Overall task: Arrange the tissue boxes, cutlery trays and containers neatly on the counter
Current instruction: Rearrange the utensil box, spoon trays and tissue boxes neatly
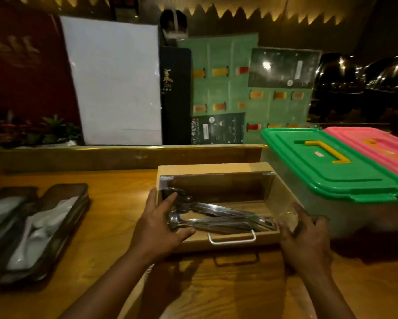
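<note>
A wooden counter (101, 180) carries a green-lidded tub (331, 166) just right of the wooden cutlery box (214, 168). The box sits between the hands. The left hand (157, 229) grips its left wall with curled fingers. The right hand (306, 240) presses nearly straight fingers against its right wall. Metal spoons (228, 217) lie inside.

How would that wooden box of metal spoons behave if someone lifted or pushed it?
Probably stiff: the wooden box has rigid board walls. Likely heavy for its size, with steel spoons piled inside. It should slide easily on the glossy counter; tilted, the loose spoons would probably shift, so the left hand and right hand flanking it help.
</note>
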Available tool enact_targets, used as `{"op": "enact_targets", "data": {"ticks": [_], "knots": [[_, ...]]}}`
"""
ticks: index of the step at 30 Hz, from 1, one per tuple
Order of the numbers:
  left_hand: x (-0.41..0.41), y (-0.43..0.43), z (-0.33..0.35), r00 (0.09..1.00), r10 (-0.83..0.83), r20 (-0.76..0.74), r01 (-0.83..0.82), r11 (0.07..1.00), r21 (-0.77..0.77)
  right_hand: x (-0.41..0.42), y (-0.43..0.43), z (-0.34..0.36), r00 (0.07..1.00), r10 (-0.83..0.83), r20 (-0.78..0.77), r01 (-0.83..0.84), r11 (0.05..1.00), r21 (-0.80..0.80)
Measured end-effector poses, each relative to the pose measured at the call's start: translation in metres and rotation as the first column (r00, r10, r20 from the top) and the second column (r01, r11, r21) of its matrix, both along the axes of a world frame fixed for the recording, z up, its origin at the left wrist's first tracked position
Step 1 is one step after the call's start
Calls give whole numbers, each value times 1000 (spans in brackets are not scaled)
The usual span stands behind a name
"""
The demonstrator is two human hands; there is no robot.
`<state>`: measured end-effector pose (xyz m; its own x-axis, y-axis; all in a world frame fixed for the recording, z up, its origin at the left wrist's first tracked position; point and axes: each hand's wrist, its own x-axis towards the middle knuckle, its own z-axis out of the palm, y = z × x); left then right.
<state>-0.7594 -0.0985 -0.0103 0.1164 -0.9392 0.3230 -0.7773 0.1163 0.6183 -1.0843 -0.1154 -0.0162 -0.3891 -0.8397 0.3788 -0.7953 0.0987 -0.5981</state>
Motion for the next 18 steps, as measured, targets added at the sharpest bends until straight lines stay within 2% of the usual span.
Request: {"op": "enact_targets", "data": {"ticks": [3, 7, 13, 16, 18], "knots": [[18, 4, 0, 996, -83, -37, 84, 996, 30, 34, 15, 6, 991, 121, 49, -113, 984, -134], [55, 19, 6, 990, -122, -74, 127, 989, 69, 97, 33, 17, 923, 375, -80, -384, 906, -178], [162, 50, 11, 995, -35, 97, 30, 998, 54, 229, 63, 17, 723, 680, -123, -690, 719, -81], [227, 66, 16, 993, 43, 111, -48, 998, 44, 311, 78, -3, 645, 762, -55, -764, 645, -18], [265, 74, 15, 992, 82, 98, -87, 995, 42, 367, 90, -13, 592, 806, 9, -803, 588, 99]]}}
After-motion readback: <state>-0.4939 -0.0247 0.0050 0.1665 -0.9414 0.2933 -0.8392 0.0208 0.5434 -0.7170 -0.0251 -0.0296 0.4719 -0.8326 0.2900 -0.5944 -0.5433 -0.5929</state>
